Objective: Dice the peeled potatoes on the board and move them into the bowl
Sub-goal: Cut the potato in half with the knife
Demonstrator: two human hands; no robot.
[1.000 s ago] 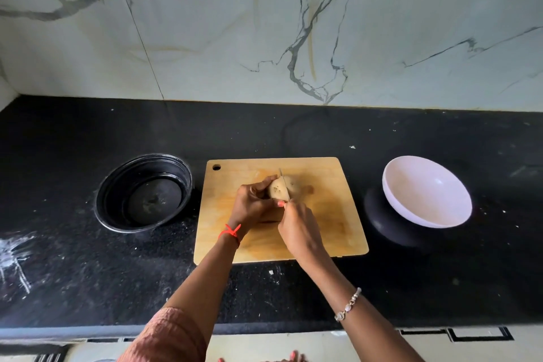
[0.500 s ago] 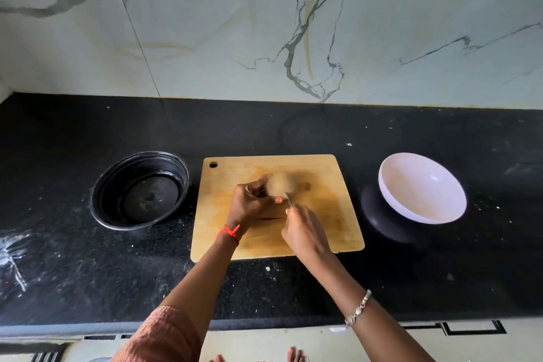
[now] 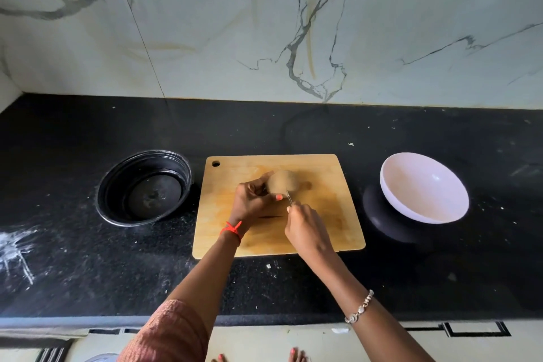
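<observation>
— Head camera and I get much the same look from where I stand: one potato (image 3: 280,181) sits mid-way across the wooden board (image 3: 323,214), a little blurred, and I can make out no dice.

— Who has hold of it?

— The left hand (image 3: 254,200) grips it from its left side, fingers curled round it, with one painted fingertip (image 3: 278,197) low on the near side. The right hand (image 3: 305,229) is closed round a knife (image 3: 289,197). Only a short sliver of blade shows, touching the potato's near right edge; the handle is hidden in the fist.

— How would you do this cut well?

— I'd halve it first and lay the flat face down so it can't roll. That painted fingertip is just beside the steel, so I'd tuck it back from the blade line. Then press straight down to the wood and work through planks, sticks and cubes.

— And the arms?

— Both forearms reach in from the near edge and converge on the board. The left wrist wears a red thread (image 3: 232,229); a bracelet (image 3: 360,307) sits further down the right arm.

— Where do the pieces go?

— A white bowl (image 3: 423,188) stands tilted to the right of the board, with nothing in it that I can see. A black bowl (image 3: 144,188) stands to the left. Which one is meant, I can't tell.
</observation>
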